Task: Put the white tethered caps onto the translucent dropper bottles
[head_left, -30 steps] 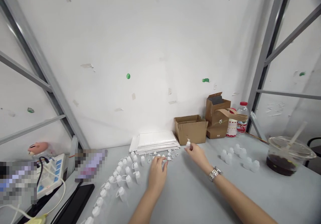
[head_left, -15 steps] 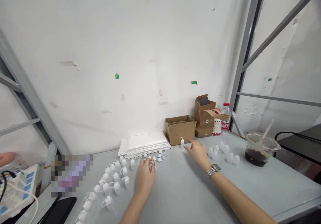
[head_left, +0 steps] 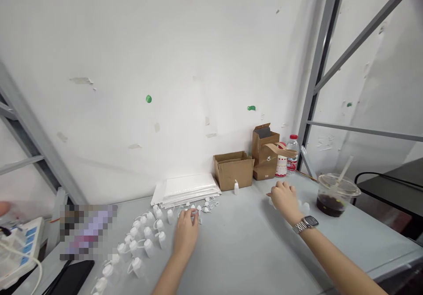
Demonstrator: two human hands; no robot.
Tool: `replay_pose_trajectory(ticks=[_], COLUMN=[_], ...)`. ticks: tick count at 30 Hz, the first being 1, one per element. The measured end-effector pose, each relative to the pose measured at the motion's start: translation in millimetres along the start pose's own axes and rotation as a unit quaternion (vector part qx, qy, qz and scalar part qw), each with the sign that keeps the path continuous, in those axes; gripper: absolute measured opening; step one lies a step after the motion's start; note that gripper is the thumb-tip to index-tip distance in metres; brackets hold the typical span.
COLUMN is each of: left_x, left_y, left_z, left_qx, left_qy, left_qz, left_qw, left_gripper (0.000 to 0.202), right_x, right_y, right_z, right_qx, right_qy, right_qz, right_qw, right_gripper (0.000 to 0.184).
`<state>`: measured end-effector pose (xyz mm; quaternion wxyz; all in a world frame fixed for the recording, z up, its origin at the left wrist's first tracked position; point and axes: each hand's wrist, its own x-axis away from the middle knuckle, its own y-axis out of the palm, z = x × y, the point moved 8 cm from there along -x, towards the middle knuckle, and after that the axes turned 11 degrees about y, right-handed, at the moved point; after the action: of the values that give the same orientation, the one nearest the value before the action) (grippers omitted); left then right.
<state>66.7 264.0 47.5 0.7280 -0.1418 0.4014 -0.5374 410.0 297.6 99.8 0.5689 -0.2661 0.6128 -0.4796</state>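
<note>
Two hands work on the grey table (head_left: 251,251): the left hand (head_left: 185,235), lower centre, has its fingers (head_left: 193,215) curled onto the loose white caps (head_left: 205,207), while the right hand (head_left: 284,198), right of centre, covers the cluster of small white bottles (head_left: 304,206), its fingers bent, grip hidden; one capped bottle (head_left: 236,187) stands alone between them.

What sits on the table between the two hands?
Mostly bare grey table lies between the left hand and right hand in the head view; one small white bottle stands farther back.
</note>
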Motion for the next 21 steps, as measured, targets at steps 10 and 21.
replay_pose_trajectory(ticks=[10, 21], left_x=[5, -4], left_y=[5.3, 3.0], left_z=[13, -7], left_qx=[-0.082, 0.229], left_qy=[0.020, -0.102], left_qz=[-0.061, 0.008], left_qw=[0.995, 0.968], left_gripper=[0.015, 0.025], right_x=[31, 75], right_y=[-26, -10], right_z=[-109, -159], right_qx=[-0.294, -0.418], right_qy=[-0.159, -0.129], right_qz=[-0.135, -0.225], right_qw=[0.933, 0.871], right_gripper=[0.029, 0.012])
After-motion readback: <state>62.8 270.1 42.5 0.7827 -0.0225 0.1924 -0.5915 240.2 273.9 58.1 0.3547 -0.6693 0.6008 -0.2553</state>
